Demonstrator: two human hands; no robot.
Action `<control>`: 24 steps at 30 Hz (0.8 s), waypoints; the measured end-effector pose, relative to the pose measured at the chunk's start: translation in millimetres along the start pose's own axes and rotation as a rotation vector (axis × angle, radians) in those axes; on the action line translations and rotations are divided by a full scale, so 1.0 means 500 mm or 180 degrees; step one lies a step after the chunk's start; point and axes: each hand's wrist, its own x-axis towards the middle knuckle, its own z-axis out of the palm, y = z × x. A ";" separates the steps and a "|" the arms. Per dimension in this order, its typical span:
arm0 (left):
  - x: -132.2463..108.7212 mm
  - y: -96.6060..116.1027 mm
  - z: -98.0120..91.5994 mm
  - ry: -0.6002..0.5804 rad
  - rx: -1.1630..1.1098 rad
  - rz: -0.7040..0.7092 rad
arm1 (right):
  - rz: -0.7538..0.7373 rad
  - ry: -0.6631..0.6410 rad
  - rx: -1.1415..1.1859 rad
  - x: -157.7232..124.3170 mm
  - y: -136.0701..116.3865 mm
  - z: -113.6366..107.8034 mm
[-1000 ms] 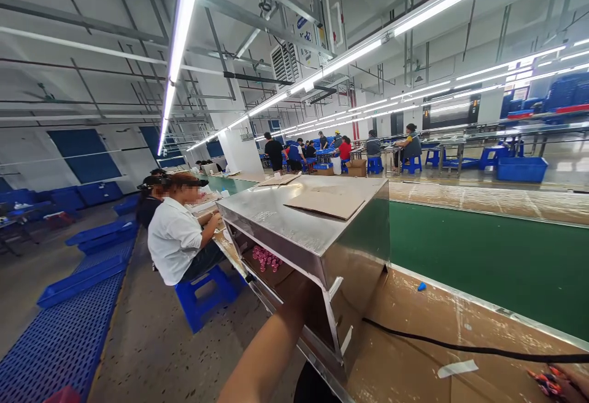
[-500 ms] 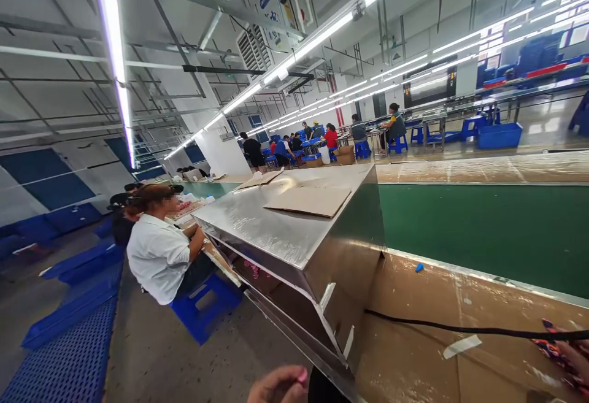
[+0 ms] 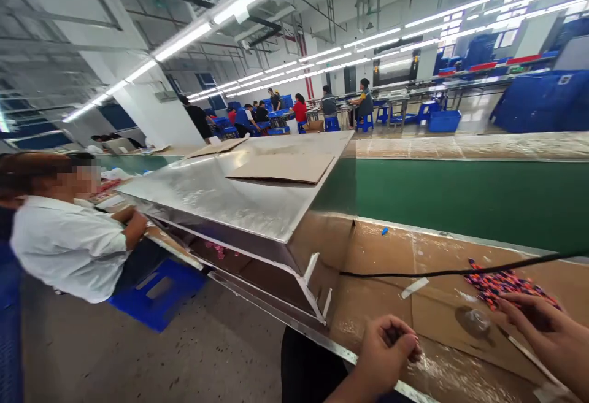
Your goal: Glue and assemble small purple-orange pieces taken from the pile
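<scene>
My left hand (image 3: pixel 384 357) is held over the cardboard-covered bench near its front edge. Its fingers are curled to the thumb, and whatever lies between them is too small to make out. At the right, my right hand (image 3: pixel 547 335) reaches to a pile of small pink, orange and dark pieces (image 3: pixel 510 283). Its fingers are stretched out and its fingertips are at the near side of the pile. A clear, round plastic-looking thing (image 3: pixel 477 320) lies on the bench between my hands.
A metal box-shaped cover (image 3: pixel 230 197) with a cardboard sheet (image 3: pixel 280 168) stands left of my hands. A black cable (image 3: pixel 414 275) crosses the bench. Beyond runs a green belt (image 3: pixel 451 197). A small blue piece (image 3: pixel 384 230) lies nearby. A person in a white shirt (image 3: pixel 69 246) sits at left.
The view has swung right and down, bringing my right hand and the pile further in. My left hand, earlier pinching a small pink piece beyond the bench edge, is now over the bench.
</scene>
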 end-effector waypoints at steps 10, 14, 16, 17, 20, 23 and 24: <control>0.040 -0.004 0.011 0.0267 -0.0523 -0.0261 | 0.0850 -0.1011 0.1290 -0.080 -0.145 -0.083; 0.038 -0.008 0.004 0.0220 -0.0570 -0.0229 | 0.0807 -0.1138 0.1063 -0.088 -0.136 -0.088; 0.036 -0.006 0.003 0.0170 -0.0562 -0.0207 | 0.0628 -0.1129 0.0840 -0.088 -0.128 -0.087; 0.036 -0.005 0.003 0.0150 -0.0555 -0.0189 | 0.0504 -0.1127 0.0718 -0.086 -0.124 -0.086; 0.038 -0.006 0.002 0.0141 -0.0531 -0.0190 | 0.0143 -0.1100 0.0326 -0.074 -0.112 -0.076; 0.039 -0.013 -0.002 0.0151 -0.0471 -0.0207 | -0.0148 -0.1067 -0.0063 -0.055 -0.104 -0.061; 0.040 -0.016 -0.004 0.0164 -0.0446 -0.0200 | -0.0249 -0.1095 -0.0164 -0.048 -0.102 -0.056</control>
